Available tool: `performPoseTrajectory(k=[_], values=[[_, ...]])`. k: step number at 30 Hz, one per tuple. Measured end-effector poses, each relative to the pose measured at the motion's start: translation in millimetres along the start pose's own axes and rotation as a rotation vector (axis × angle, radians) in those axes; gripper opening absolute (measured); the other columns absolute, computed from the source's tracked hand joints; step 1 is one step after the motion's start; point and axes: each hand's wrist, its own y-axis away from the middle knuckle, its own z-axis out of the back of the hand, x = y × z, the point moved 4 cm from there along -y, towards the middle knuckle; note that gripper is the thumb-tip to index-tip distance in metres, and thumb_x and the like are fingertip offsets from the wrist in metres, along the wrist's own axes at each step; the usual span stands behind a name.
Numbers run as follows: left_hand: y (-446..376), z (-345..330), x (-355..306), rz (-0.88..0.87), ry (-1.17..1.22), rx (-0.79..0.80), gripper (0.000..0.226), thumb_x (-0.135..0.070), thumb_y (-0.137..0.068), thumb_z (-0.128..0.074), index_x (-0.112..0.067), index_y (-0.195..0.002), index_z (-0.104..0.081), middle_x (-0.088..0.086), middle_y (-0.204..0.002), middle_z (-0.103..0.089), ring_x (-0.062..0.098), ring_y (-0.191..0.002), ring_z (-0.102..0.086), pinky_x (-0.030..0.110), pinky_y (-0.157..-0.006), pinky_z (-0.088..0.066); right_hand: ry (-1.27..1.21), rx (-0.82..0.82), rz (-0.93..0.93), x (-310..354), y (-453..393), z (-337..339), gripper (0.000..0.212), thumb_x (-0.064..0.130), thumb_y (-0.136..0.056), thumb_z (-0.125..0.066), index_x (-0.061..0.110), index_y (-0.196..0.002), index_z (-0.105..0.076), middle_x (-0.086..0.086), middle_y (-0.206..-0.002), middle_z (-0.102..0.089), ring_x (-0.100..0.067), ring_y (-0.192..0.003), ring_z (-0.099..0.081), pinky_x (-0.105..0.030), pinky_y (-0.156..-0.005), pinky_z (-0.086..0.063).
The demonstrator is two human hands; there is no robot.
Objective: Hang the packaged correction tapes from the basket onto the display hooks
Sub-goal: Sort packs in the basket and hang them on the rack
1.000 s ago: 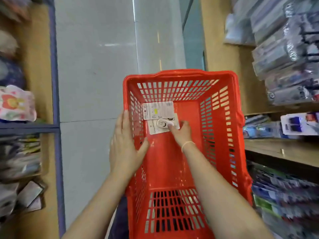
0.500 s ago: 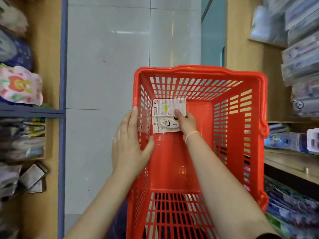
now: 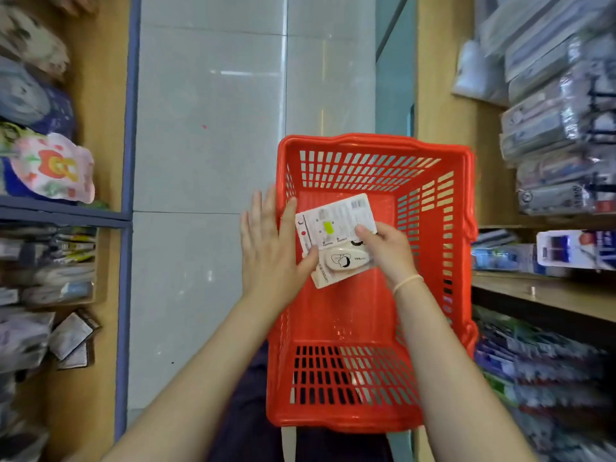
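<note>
Our right hand (image 3: 388,250) pinches two correction tape packs (image 3: 336,240) for lifting, while our flat, relaxed left hand (image 3: 270,248) steadies the basket (image 3: 376,143).

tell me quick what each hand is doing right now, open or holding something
Left hand: open, fingers straight, thumb touching the correction tape packs.
Right hand: pinching the correction tape packs above the red basket.

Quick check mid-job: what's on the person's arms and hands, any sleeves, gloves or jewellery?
Both forearms are bare, with no sleeves in view and no gloves. The right hand has a thin pale band round its wrist. The left hand shows no ring, watch or band.
</note>
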Motion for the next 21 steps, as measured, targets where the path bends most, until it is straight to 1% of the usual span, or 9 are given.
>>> performPoseTrajectory(k=[2,5,7,10,12,13,15,18,21], values=[[1.4,25.6,-23.5,-0.129,0.026,0.033,0.080,-0.059,-0.087,-0.048,-0.016,-0.155,-0.040,0.013,-0.166,-0.028,0.034,-0.155,-0.021,0.044,-0.125,0.007,0.056,0.062,0.066,31.1,42.1,16.6,0.006,0.015,-0.094,-0.069,0.017,-0.088,-0.073,0.002,-0.077,-0.072,-0.009,-0.065,-0.065,-0.025,-0.057,-0.051],[10.0,65.0,-65.6,-0.201,0.107,0.186,0.092,-0.073,-0.081,-0.040,-0.020,-0.157,-0.037,0.007,-0.154,-0.046,0.029,-0.143,-0.040,0.045,-0.122,-0.014,0.103,0.069,0.153,75.2,104.5,36.4,0.014,0.016,-0.092,-0.072,0.016,-0.078,-0.070,0.005,-0.067,-0.066,-0.007,-0.059,-0.058,-0.024,-0.054,-0.044],[18.0,90.5,-91.2,-0.199,0.154,0.284,0.099,-0.077,-0.080,-0.052,-0.022,-0.159,-0.030,0.006,-0.149,-0.050,0.027,-0.138,-0.044,0.045,-0.114,-0.028,0.085,0.033,0.205,101.9,144.8,49.0,0.015,0.014,-0.091,-0.072,0.010,-0.078,-0.068,0.001,-0.065,-0.061,-0.006,-0.057,-0.054,-0.023,-0.054,-0.041],[29.5,121.8,-119.1,-0.225,0.274,0.322,0.097,-0.073,-0.075,-0.070,-0.022,-0.151,-0.040,0.002,-0.139,-0.057,0.024,-0.129,-0.052,0.043,-0.104,-0.042,0.056,-0.058,0.266,134.5,203.3,72.4,0.019,0.012,-0.091,-0.072,-0.006,-0.087,-0.067,0.001,-0.065,-0.060,-0.001,-0.054,-0.053,-0.017,-0.053,-0.041],[39.5,138.8,-135.4,-0.256,0.337,0.335,0.098,-0.080,-0.067,-0.069,-0.026,-0.145,-0.046,-0.003,-0.133,-0.059,0.019,-0.124,-0.055,0.041,-0.101,-0.045,0.033,-0.062,0.278,145.6,237.6,87.3,0.014,0.014,-0.091,-0.072,0.001,-0.088,-0.069,-0.001,-0.072,-0.068,-0.005,-0.064,-0.060,-0.020,-0.060,-0.047],[45.6,146.3,-143.3,-0.263,0.383,0.356,0.097,-0.080,-0.064,-0.070,-0.028,-0.142,-0.048,-0.007,-0.131,-0.059,0.016,-0.121,-0.055,0.040,-0.099,-0.046,0.036,-0.063,0.284,149.4,253.8,94.7,0.010,0.015,-0.091,-0.072,0.004,-0.090,-0.070,-0.005,-0.080,-0.073,-0.010,-0.072,-0.065,-0.025,-0.067,-0.051],[59.8,158.0,-159.6,-0.263,0.518,0.425,0.090,-0.069,-0.064,-0.080,-0.030,-0.139,-0.049,-0.014,-0.125,-0.057,0.009,-0.116,-0.056,0.034,-0.096,-0.046,0.020,-0.098,0.308,150.6,282.9,111.7,0.009,0.014,-0.092,-0.072,0.006,-0.096,-0.072,-0.008,-0.092,-0.076,-0.015,-0.082,-0.068,-0.032,-0.075,-0.054],[79.7,165.7,-181.1,-0.182,0.820,0.575,0.086,-0.057,-0.061,-0.083,-0.031,-0.135,-0.049,-0.011,-0.121,-0.063,0.006,-0.107,-0.063,0.029,-0.094,-0.051,-0.074,-0.307,0.346,145.7,327.5,141.6,0.003,0.010,-0.093,-0.069,0.010,-0.091,-0.072,0.003,-0.081,-0.072,-0.007,-0.074,-0.065,-0.024,-0.068,-0.050],[98.7,163.2,-203.4,-0.078,1.093,0.796,0.043,-0.041,-0.086,-0.072,-0.034,-0.126,-0.058,-0.009,-0.101,-0.066,0.004,-0.081,-0.063,0.030,-0.076,-0.049,-0.294,-0.575,0.395,133.4,370.1,168.4,0.010,0.007,-0.096,-0.065,0.012,-0.090,-0.070,0.001,-0.080,-0.070,-0.007,-0.072,-0.063,-0.022,-0.067,-0.049]])
